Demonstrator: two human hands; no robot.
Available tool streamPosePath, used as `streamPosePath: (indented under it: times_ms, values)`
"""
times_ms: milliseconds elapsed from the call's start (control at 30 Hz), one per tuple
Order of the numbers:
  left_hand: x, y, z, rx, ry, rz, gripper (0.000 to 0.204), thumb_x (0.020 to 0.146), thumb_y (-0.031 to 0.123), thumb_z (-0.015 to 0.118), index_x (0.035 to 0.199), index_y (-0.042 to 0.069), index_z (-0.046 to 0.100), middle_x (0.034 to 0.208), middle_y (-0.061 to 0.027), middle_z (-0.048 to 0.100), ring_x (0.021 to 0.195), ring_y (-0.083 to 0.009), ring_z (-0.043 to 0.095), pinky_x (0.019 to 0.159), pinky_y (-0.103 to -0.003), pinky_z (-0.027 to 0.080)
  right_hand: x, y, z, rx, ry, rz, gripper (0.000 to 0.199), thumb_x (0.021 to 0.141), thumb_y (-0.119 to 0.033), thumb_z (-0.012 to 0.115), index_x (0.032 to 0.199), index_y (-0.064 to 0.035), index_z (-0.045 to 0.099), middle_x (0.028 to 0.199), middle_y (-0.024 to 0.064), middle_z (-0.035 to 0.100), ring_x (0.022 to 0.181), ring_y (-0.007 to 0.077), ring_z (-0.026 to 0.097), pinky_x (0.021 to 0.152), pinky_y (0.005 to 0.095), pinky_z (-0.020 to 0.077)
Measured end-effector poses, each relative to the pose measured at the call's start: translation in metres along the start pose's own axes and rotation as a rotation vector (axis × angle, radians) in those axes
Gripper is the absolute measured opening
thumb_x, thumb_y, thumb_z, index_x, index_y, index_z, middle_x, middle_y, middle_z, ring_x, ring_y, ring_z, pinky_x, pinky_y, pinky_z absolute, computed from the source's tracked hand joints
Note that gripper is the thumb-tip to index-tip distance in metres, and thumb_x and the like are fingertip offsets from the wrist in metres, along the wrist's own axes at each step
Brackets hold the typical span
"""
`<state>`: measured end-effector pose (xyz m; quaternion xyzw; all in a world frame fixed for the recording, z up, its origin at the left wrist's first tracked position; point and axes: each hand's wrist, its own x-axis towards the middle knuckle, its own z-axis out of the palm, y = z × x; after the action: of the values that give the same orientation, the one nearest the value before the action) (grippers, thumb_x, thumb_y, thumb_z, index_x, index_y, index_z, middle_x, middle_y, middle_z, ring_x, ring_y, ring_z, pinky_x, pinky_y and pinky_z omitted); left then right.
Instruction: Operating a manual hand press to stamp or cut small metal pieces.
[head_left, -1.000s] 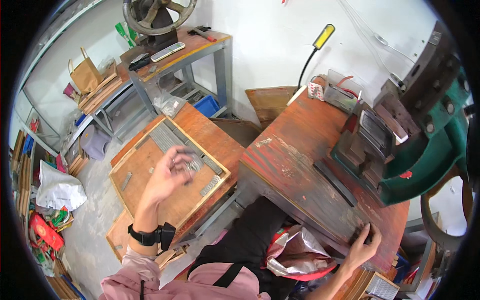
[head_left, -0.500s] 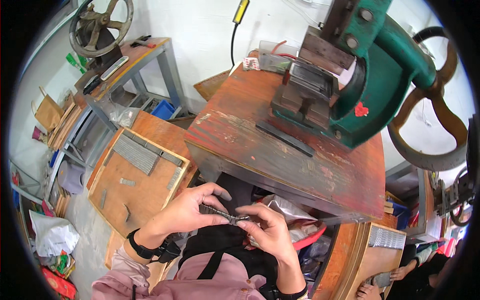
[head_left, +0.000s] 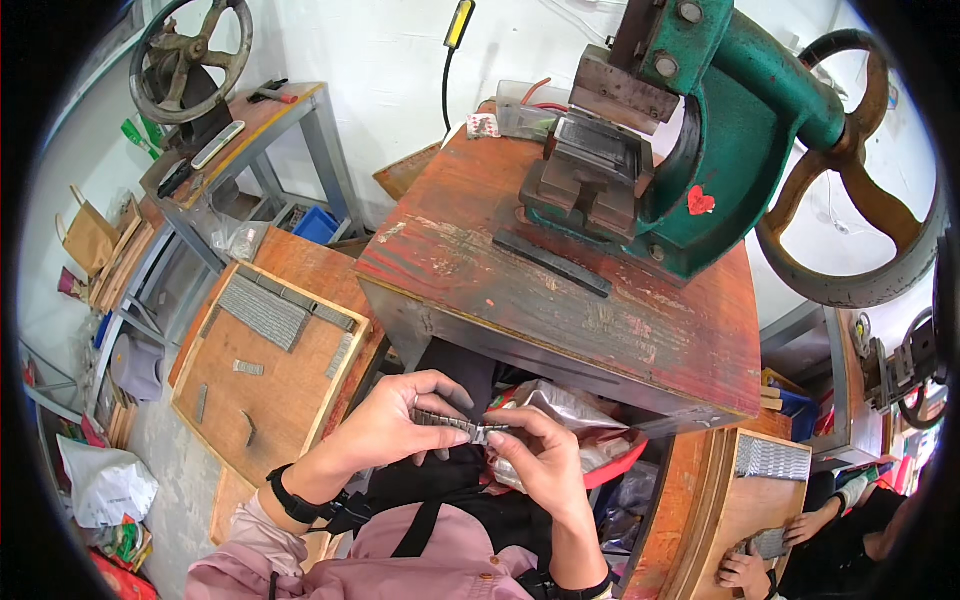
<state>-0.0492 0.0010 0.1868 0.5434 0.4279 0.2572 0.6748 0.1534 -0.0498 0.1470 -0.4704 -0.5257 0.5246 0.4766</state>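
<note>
Between my two hands is a short metal link band [head_left: 450,421], which looks like a piece of watch strap. My left hand [head_left: 405,415] pinches its left part between thumb and fingers. On the other end, my right hand [head_left: 535,445] closes its thumb and forefinger. The band is held above my lap, in front of the wooden bench [head_left: 560,335]. To the left lies a wooden tray [head_left: 225,400] with a block of grey link strips [head_left: 265,310] and several loose short pieces, among them one small piece [head_left: 249,368].
A green hand press [head_left: 690,190] with a large wheel stands on the bench, a dark metal bar [head_left: 552,264] before it. Silvery plastic bags [head_left: 560,400] sit under the bench. At the lower right, another person's hands [head_left: 745,570] work over a second tray [head_left: 715,500].
The band has turned so more of its flat face shows, and both hands have shifted slightly. The whole view has moved a little. The other person's hands stay at their tray.
</note>
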Motion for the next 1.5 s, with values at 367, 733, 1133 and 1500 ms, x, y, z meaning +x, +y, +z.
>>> streamPosePath:
  times_ms: [367, 733, 1133, 1500]
  values:
    - [0.004, 0.0, -0.003, -0.138, -0.088, -0.008, 0.044, 0.083, 0.004, 0.071, 0.124, 0.0, 0.056, 0.093, -0.0078, 0.069, 0.07, -0.0114, 0.066, 0.051, -0.023, 0.055, -0.001, 0.011, 0.002, -0.194, 0.058, -0.187, 0.038, 0.077, 0.008, 0.073, 0.113, 0.006, 0.06, 0.102, 0.0093, 0.06, 0.09, 0.0141, 0.062, 0.076, 0.0265, 0.0521]
    - [0.016, -0.008, -0.008, -0.082, -0.166, 0.0, 0.035, 0.085, 0.006, 0.07, 0.118, 0.001, 0.062, 0.094, -0.0079, 0.068, 0.074, -0.0124, 0.066, 0.06, -0.026, 0.058, 0.001, 0.013, -0.003, -0.171, 0.055, -0.158, 0.037, 0.077, 0.008, 0.073, 0.112, 0.0064, 0.06, 0.101, 0.0096, 0.06, 0.091, 0.015, 0.063, 0.079, 0.0276, 0.0521]
    - [0.018, -0.022, -0.007, -0.173, -0.168, 0.09, 0.032, 0.086, 0.006, 0.069, 0.116, 0.0, 0.062, 0.094, -0.0077, 0.069, 0.08, -0.012, 0.066, 0.073, -0.026, 0.057, 0.009, 0.009, -0.003, -0.34, 0.034, -0.274, 0.033, 0.077, 0.002, 0.074, 0.107, 0.0034, 0.061, 0.094, 0.012, 0.063, 0.083, 0.0179, 0.064, 0.071, 0.0282, 0.0538]
    - [0.019, -0.028, -0.013, -0.172, -0.074, 0.012, 0.024, 0.085, 0.005, 0.07, 0.107, -0.002, 0.062, 0.09, -0.0074, 0.069, 0.079, -0.0106, 0.066, 0.073, -0.026, 0.055, 0.021, -0.005, 0.004, -0.48, -0.008, -0.344, 0.037, 0.077, -0.004, 0.074, 0.112, -0.0027, 0.062, 0.087, 0.0132, 0.062, 0.067, 0.023, 0.061, 0.061, 0.0321, 0.0511]
